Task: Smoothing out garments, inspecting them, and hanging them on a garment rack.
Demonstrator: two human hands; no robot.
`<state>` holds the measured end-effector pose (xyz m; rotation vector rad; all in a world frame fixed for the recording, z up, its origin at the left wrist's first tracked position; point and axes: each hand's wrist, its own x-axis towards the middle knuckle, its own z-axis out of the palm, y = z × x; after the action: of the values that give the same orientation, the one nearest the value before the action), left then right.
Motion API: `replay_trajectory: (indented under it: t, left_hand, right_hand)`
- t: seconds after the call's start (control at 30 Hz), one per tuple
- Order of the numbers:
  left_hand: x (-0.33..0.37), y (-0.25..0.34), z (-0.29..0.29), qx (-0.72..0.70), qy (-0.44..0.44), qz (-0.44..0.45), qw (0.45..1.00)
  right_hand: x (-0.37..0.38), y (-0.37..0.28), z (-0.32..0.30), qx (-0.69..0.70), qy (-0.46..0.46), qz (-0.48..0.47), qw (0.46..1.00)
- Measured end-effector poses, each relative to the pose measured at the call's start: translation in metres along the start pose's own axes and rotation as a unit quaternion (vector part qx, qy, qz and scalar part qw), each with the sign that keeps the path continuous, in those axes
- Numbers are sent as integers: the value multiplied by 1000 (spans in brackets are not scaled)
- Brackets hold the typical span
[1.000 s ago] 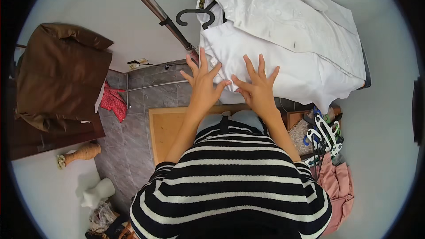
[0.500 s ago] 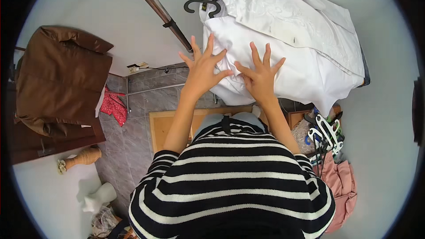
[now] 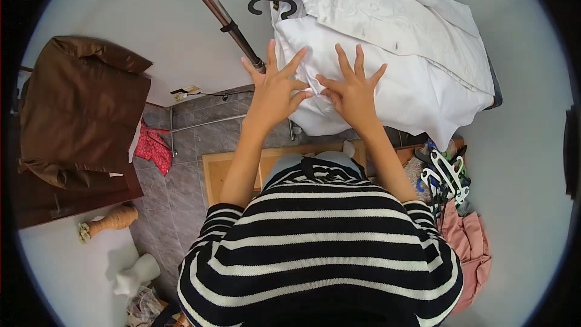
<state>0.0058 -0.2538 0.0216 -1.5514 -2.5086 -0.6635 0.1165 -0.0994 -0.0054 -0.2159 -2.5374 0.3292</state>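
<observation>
A white satin shirt (image 3: 411, 94) lies over a board-like support with a black hanger (image 3: 273, 5) at its collar. On top of it rests a white embossed jacket (image 3: 375, 12), spread toward the far right. My left hand (image 3: 276, 94) pinches the shirt's near-left front between thumb and forefinger, the other fingers fanned out. Close beside it, my right hand (image 3: 356, 94) pinches the same cloth with its thumb and forefinger, other fingers raised. Whether a button sits between the fingertips is too small to tell.
A metal rack pole (image 3: 224, 18) slants down left of the shirt. A brown jacket (image 3: 88, 112) hangs at the left, near a red cloth (image 3: 152, 150). Several hangers (image 3: 446, 175) and pink fabric (image 3: 465, 242) lie at the right. A wooden board (image 3: 221, 169) is below my arms.
My left hand has shifted slightly left and its thumb and forefinger have drawn closer together. Both hands still work at the same spot; the whole view has shifted a little.
</observation>
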Motion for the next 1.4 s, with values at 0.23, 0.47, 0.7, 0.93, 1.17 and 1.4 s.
replay_trajectory:
  t: [0.23, 0.47, 0.7, 0.93, 1.17, 1.4]
  left_hand:
    - [19, 0, -32, 21, -39, 101, 994]
    - [40, 3, -54, 12, -60, 147, 987]
    - [77, -14, -25, -64, 21, 146, 987]
    - [99, 2, 2, -73, 118, 152, 979]
    - [103, -9, 13, -91, 87, 97, 987]
    - [88, -38, 10, -140, 28, 27, 989]
  right_hand:
    - [11, 0, -7, -18, -52, 9, 998]
    - [31, 1, -9, -4, -84, -10, 996]
    - [28, 21, -49, 8, -117, -12, 993]
    - [-15, -8, -10, -42, 125, 90, 987]
    - [1, 17, -19, 48, 84, 151, 984]
    - [21, 31, -44, 106, 118, 152, 976]
